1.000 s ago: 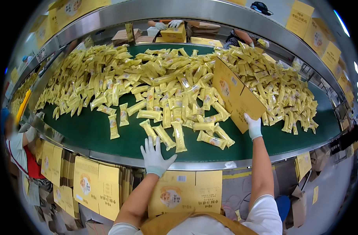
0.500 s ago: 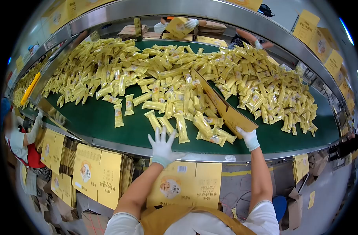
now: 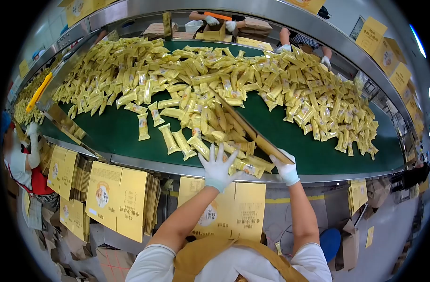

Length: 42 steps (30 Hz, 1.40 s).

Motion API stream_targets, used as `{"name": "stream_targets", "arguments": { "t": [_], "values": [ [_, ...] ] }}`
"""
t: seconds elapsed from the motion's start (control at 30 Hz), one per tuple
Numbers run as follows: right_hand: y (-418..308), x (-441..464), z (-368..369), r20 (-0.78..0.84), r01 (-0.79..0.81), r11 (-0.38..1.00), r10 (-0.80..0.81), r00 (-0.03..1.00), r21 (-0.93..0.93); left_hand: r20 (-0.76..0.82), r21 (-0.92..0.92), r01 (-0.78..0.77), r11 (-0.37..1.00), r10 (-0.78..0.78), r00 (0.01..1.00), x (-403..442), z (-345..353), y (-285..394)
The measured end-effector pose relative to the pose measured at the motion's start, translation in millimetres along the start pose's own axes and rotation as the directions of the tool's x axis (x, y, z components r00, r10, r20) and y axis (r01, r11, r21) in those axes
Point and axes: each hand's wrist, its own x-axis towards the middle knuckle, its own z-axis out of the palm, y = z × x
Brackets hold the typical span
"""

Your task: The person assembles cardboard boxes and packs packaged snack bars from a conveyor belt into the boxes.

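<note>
Our right hand (image 3: 287, 168) has its fingers bent round the near end of the brown board (image 3: 267, 146). Our left hand (image 3: 218, 171) is wide open, palm down and fingers spread, at 9 o'clock from the right hand. It has no grip on anything that we can see, and we cannot tell if its fingertips touch the packets (image 3: 168, 138) just past them.

From our right hand, the board's long side runs out to between 10 and 11 o'clock. It stands up on its edge like a thin wall, and its far end goes in among the packets. The right hand is the nearer 1, for it is on the board; the left is apart from it, with packets in between.

On the board's left side, packets lie close by. On its right side, toward 1 o'clock, we see green belt (image 3: 271, 120), and past that, at 2 o'clock, a big heap (image 3: 323, 105) of more packets
</note>
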Motion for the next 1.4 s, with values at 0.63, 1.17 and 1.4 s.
{"name": "stream_targets", "arguments": {
  "t": [0.63, 1.17, 1.4],
  "values": [
    [-32.3, -155.6, -48.7, 0.02, -0.227, 0.935, 0.23, 0.973, 0.271, -0.146, -0.988, -0.154, -0.029, 0.526, 0.838, -106.6, -170.4, -70.2],
    [-119.6, -165.4, -8.5, -0.408, -0.164, 0.889, 0.352, 0.843, 0.428, -0.303, -0.797, -0.592, 0.118, 0.771, 0.561, -119.7, -182.9, -33.1],
    [-172.7, -148.7, -34.9, -0.049, -0.408, 0.897, 0.421, 0.906, 0.169, -0.452, -0.503, -0.86, 0.091, 0.82, 0.351, -100.4, -204.5, -33.7]
  ]
}}
